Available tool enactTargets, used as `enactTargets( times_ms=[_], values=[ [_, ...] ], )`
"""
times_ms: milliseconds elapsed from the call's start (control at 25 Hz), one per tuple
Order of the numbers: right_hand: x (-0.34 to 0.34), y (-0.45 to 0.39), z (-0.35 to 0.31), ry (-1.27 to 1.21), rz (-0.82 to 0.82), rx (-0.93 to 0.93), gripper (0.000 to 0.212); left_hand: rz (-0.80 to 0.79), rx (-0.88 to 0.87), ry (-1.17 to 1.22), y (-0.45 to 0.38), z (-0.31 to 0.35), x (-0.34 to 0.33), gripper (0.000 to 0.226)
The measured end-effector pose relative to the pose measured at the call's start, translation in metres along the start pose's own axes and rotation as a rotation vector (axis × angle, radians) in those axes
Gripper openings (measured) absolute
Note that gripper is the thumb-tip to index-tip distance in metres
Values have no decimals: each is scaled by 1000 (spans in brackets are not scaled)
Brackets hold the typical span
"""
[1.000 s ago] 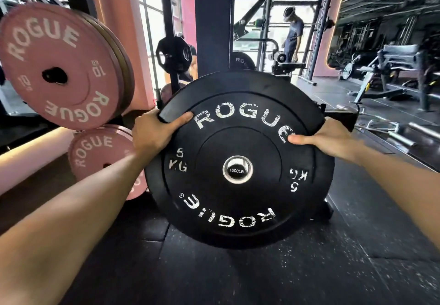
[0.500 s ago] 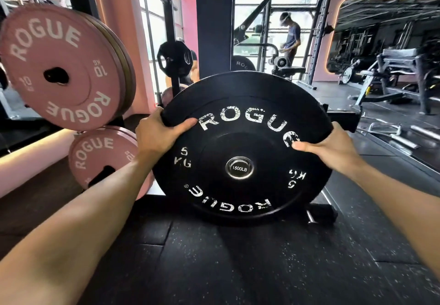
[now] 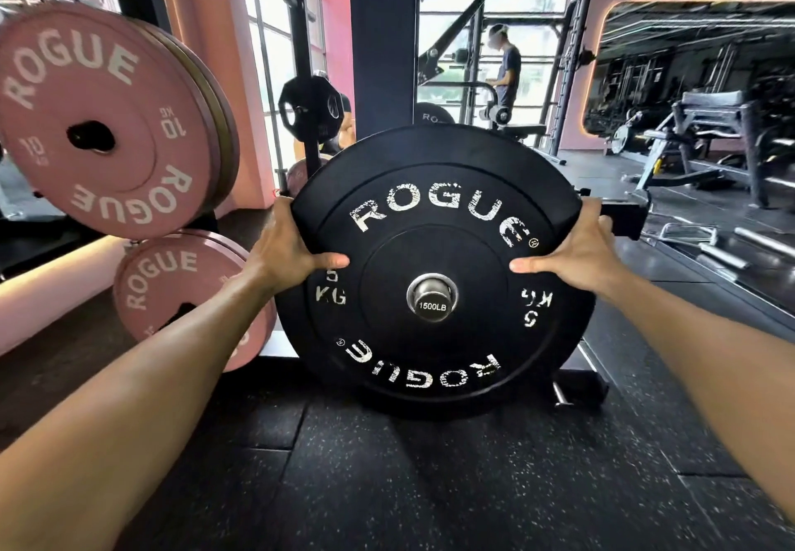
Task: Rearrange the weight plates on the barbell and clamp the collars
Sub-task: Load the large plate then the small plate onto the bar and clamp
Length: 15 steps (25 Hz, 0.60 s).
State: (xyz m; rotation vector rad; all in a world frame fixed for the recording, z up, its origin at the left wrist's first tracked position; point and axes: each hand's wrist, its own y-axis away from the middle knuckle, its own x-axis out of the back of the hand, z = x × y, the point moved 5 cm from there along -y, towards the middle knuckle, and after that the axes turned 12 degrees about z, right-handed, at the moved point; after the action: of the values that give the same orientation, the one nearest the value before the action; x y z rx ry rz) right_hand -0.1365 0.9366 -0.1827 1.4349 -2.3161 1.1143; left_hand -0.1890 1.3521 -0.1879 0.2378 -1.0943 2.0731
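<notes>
Black plate [image 3: 434,335] slid further along barbell sleeve [image 3: 431,297], left hand [image 3: 289,249] and right hand [image 3: 572,249] gripping its rim

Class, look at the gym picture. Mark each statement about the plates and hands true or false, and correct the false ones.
1. Both hands grip the black plate. True: left hand, right hand.
2. The black plate is marked 10 KG. False: 5 KG.
3. The bar end reads 1500LB. True.
4. The pink plates lie flat on the floor. False: they hang upright on a rack.
5. A collar is clamped outside the black plate. False: none shows.
</notes>
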Motion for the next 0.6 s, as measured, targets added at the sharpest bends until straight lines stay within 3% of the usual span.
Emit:
enactTargets(
  times_ms=[320,600],
  values=[
    [-3,-9,-7,-23,42,44,108,70,62,-113,3,5,-7,99],
    [-40,-60,1,-48,64,40,108,50,116,-135,-44,-6,-47,95]
  ],
)
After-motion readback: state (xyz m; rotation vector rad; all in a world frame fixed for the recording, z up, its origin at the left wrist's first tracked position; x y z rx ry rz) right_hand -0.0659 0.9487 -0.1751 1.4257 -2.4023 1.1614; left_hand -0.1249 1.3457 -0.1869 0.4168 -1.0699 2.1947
